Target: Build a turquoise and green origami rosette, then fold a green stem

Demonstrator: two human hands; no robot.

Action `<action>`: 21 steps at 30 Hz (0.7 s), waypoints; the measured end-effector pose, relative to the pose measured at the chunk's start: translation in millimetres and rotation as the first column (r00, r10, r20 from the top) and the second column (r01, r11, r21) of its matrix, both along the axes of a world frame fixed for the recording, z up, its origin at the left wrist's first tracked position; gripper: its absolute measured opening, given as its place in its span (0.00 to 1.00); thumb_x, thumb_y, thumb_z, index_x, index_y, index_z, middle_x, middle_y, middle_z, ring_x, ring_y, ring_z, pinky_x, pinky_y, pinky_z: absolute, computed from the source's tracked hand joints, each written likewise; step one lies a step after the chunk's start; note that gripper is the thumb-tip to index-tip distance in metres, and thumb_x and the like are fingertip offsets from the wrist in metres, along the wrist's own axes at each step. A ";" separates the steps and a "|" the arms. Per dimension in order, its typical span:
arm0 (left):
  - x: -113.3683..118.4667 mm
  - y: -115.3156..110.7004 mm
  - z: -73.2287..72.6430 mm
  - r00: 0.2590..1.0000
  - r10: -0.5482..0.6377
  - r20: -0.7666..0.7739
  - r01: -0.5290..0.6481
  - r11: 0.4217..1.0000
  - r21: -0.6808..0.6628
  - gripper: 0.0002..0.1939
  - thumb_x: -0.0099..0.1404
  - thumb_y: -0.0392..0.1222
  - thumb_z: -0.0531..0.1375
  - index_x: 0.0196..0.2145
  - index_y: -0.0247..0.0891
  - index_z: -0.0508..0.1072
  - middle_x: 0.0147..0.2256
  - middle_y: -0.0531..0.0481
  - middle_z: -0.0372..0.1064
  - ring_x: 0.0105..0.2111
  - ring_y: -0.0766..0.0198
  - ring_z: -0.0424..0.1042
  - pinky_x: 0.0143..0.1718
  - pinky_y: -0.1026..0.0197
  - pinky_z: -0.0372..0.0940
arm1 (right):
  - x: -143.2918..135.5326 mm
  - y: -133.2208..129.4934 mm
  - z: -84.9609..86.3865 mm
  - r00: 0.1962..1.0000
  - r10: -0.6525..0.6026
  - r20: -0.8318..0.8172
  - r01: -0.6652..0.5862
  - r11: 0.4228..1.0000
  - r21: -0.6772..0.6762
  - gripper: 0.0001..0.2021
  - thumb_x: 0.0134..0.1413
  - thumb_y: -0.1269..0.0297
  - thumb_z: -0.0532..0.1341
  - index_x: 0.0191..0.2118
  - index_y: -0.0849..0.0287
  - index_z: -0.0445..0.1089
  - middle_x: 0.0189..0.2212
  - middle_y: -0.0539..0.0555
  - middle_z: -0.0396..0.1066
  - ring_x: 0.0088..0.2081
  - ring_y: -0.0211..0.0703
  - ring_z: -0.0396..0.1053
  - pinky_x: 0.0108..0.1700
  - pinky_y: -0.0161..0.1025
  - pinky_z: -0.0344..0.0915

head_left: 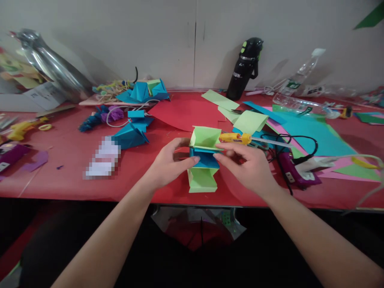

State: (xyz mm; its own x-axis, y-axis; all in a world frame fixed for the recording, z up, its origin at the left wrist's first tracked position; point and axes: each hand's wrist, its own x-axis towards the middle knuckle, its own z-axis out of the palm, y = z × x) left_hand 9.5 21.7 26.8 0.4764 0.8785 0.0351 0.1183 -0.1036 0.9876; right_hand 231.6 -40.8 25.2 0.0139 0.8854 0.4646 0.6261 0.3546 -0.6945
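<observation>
A folded paper piece (203, 182), light green at both ends and blue in the middle, stands near the table's front edge. My left hand (172, 162) pinches its blue part from the left, thumb on the near side. From the right, my right hand (247, 164) grips the same blue part between thumb and fingers. Just behind my right hand lies a yellow glue gun (235, 138) with a clear stick in it. Light green paper (250, 121) rests beyond the glue gun.
Blue folded paper (130, 135) and a blurred white item (103, 158) lie at the left. A purple power strip (297, 172) with cables is at the right. Behind stand a black bottle (244, 70) and a clear bottle (300, 76). Red paper (187, 114) lies in the middle.
</observation>
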 end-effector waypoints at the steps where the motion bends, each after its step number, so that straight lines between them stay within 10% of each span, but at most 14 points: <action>1: -0.3 -0.8 0.5 1.000 0.017 0.010 -0.017 1.000 0.019 0.27 0.59 0.47 0.69 0.53 0.39 0.70 0.58 0.40 0.68 0.49 0.49 0.75 0.50 0.46 0.72 | 0.4 -0.5 0.1 1.000 0.004 0.009 -0.004 1.000 0.006 0.11 0.59 0.60 0.66 0.46 0.56 0.78 0.27 0.48 0.72 0.28 0.38 0.68 0.34 0.36 0.66; 10: 0.9 -14.7 7.3 0.964 0.182 -0.193 -0.054 0.849 0.526 0.33 0.56 0.47 0.71 0.58 0.44 0.67 0.57 0.43 0.66 0.56 0.50 0.69 0.59 0.47 0.66 | 5.6 0.3 -7.3 0.956 0.096 0.279 -0.079 0.994 -0.073 0.04 0.57 0.71 0.63 0.37 0.58 0.75 0.28 0.50 0.73 0.27 0.38 0.67 0.32 0.36 0.62; 16: -26.0 -15.7 25.0 0.908 0.061 -0.414 0.103 0.926 0.363 0.40 0.61 0.56 0.67 0.67 0.49 0.59 0.66 0.45 0.59 0.65 0.47 0.60 0.64 0.46 0.60 | 9.2 -1.2 -10.3 0.932 0.164 0.322 -0.088 0.968 -0.237 0.05 0.57 0.71 0.60 0.33 0.58 0.73 0.30 0.51 0.75 0.30 0.40 0.68 0.32 0.36 0.59; 21: -67.5 -8.4 36.4 0.627 -0.169 -0.760 0.358 0.930 0.088 0.61 0.48 0.63 0.71 0.72 0.55 0.45 0.71 0.45 0.48 0.66 0.38 0.57 0.61 0.43 0.62 | 7.8 -1.0 -6.9 0.959 0.142 0.245 -0.062 0.950 -0.305 0.05 0.58 0.67 0.61 0.36 0.57 0.75 0.27 0.49 0.73 0.27 0.39 0.66 0.30 0.36 0.59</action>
State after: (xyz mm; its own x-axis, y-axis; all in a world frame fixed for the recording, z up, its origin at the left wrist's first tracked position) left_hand -58.0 13.3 63.2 0.6373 0.7247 -0.2620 0.7205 -0.4396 0.5363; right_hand 239.4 -41.8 18.3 -0.1703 0.9722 0.1609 0.7703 0.2332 -0.5935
